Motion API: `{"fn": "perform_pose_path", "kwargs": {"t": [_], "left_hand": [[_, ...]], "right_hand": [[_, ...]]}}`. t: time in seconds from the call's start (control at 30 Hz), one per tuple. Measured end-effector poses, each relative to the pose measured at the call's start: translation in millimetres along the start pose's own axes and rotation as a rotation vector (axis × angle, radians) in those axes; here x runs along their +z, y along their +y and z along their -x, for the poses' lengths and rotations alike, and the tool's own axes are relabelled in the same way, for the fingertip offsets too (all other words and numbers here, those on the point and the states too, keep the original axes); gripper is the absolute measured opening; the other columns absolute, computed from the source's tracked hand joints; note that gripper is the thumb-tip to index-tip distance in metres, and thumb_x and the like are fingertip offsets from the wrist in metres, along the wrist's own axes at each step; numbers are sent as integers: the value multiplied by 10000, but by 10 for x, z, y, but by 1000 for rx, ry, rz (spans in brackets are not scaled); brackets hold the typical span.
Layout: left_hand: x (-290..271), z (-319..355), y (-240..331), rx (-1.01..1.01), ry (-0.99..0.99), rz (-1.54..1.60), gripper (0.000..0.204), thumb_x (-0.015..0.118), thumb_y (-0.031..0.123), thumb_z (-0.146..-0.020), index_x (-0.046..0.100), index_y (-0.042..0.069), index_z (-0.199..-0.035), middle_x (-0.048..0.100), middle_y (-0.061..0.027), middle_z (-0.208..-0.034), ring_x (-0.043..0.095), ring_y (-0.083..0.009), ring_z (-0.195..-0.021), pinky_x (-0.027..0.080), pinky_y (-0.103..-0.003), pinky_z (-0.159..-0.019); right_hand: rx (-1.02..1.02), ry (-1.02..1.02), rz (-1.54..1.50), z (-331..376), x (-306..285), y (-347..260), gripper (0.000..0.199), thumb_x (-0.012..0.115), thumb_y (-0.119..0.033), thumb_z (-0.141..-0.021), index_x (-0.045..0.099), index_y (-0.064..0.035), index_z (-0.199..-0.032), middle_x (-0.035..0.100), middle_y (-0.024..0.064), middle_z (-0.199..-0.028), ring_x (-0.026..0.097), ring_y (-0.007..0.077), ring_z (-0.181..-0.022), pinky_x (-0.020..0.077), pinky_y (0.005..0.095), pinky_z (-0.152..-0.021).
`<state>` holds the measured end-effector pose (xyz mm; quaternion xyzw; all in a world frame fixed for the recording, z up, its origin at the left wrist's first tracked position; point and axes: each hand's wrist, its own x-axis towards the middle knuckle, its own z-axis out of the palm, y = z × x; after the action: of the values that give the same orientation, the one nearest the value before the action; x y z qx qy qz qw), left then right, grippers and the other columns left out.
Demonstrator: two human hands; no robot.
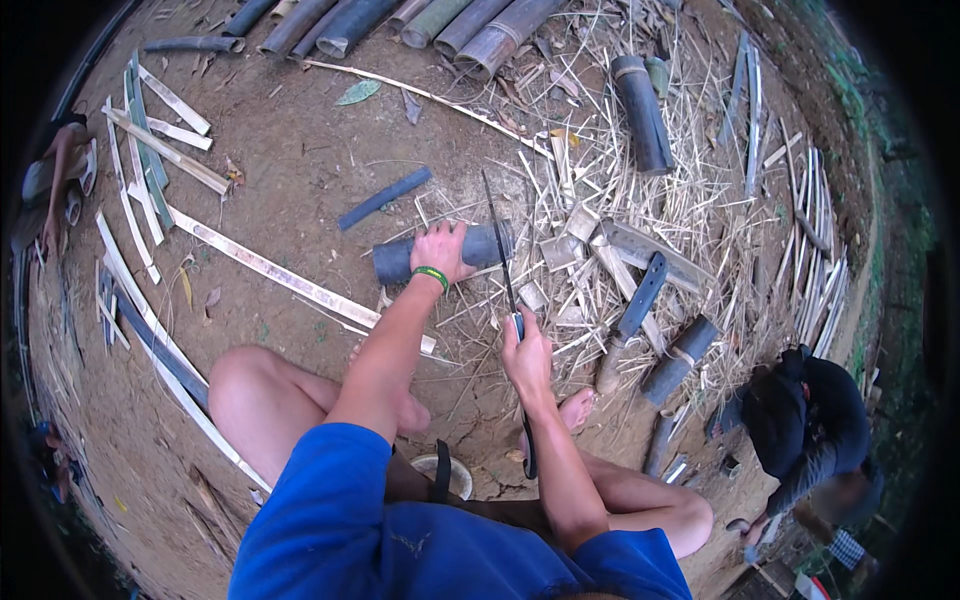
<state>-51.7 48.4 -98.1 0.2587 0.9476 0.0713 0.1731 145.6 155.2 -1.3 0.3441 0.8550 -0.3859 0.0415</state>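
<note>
A short, dark grey bamboo section [395, 262] lies across the ground in front of my legs. My left hand [443, 250], with a green and yellow band at the wrist, is wrapped over its middle from above. In my right hand [527, 350] is a handsaw [498, 235], closed around its handle. The saw's narrow blade points away from me and crosses the section near its right end. How deep the teeth sit there I cannot tell. A thin dark bamboo piece [385, 197] lies just beyond the section.
Right of the saw lie pale slivers [690, 200], a dark flat tool [641, 296] with a wooden handle, and a bamboo piece [680, 360]. Whole bamboo lengths [500, 38] lie at the back. Split strips [270, 268] spread leftward. Another person [815, 415] crouches at right; one [62, 175] is at far left.
</note>
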Motion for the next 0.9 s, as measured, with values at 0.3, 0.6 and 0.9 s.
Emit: {"fn": "perform_pose_path", "kwargs": {"t": [0.3, 0.6, 0.9], "left_hand": [[69, 35, -13, 6, 68, 3, 769, 906, 458, -613, 586, 135, -1233, 650, -113, -1177, 660, -304, -1138, 514, -463, -972], [81, -20, 0, 26, 63, 31, 785, 913, 462, -603, 597, 140, -1245, 655, -120, -1144, 667, -314, -1097, 513, -458, -960], [137, -65, 51, 24, 94, 67, 764, 919, 441, -584, 598, 141, -1209, 660, -109, -1121, 682, -325, -1069, 514, -470, -969]], "right_hand": [[3, -34, 106, 139, -14, 14, 351, 607, -283, -1017, 637, -19, -1247, 683, 314, -744, 707, 508, -751, 563, 572, -685], [-15, -56, 155, -508, 211, -206, 364, 607, -312, -1025, 630, 23, -1167, 690, 320, -795, 694, 526, -793, 550, 579, -694], [-85, 24, 155, -822, 456, -61, 388, 613, -315, -1020, 666, 35, -1178, 687, 321, -767, 690, 537, -755, 556, 596, -666]]}}
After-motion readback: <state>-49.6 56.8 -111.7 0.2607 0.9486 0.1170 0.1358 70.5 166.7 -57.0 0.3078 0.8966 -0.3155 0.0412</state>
